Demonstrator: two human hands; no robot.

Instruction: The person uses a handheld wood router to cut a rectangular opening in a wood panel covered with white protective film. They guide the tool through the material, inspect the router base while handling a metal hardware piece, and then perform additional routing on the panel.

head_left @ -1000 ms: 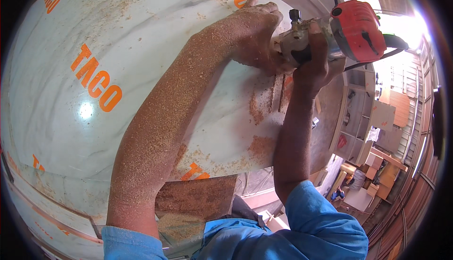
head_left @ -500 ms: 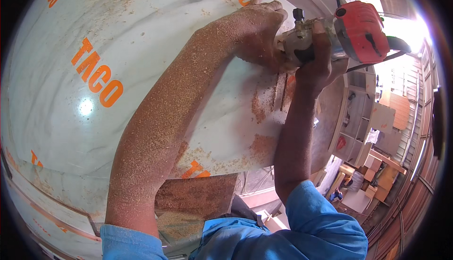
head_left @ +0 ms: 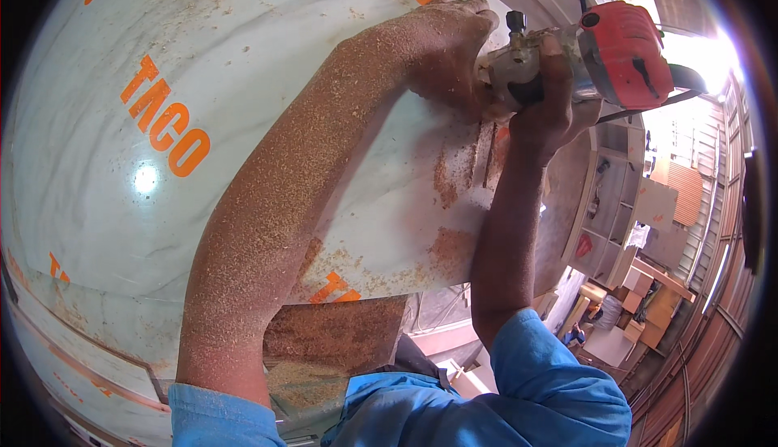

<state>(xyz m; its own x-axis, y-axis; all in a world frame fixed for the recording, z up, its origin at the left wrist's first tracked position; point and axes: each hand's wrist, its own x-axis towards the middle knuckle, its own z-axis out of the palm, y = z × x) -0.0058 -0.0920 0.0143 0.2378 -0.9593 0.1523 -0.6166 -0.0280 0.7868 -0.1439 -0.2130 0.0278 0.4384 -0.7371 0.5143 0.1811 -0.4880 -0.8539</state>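
Observation:
A red-capped trim router [head_left: 626, 56] lies on its side at the edge of a large pale marble-patterned board [head_left: 267, 163]. My right hand [head_left: 553, 102] grips its grey body from below, the thumb laid over the top. My left hand [head_left: 454, 46] is closed against the router's base, its knuckles at the board's far right edge; part of its grip is hidden behind the hand itself. A black knob [head_left: 516, 22] sticks up from the router's base. Its bit cannot be seen. Sawdust covers my left forearm.
Sawdust [head_left: 450, 252] is scattered over the board, which has orange lettering. A dusty brown panel [head_left: 336, 337] shows below its near edge. White open shelving [head_left: 608, 204] stands to the right, with stacked wooden boards [head_left: 660, 309] farther off. A dark cord [head_left: 628, 115] trails from the router.
The router and both hands have shifted very slightly to the right. The board appears a little higher in the picture. Both grips look the same.

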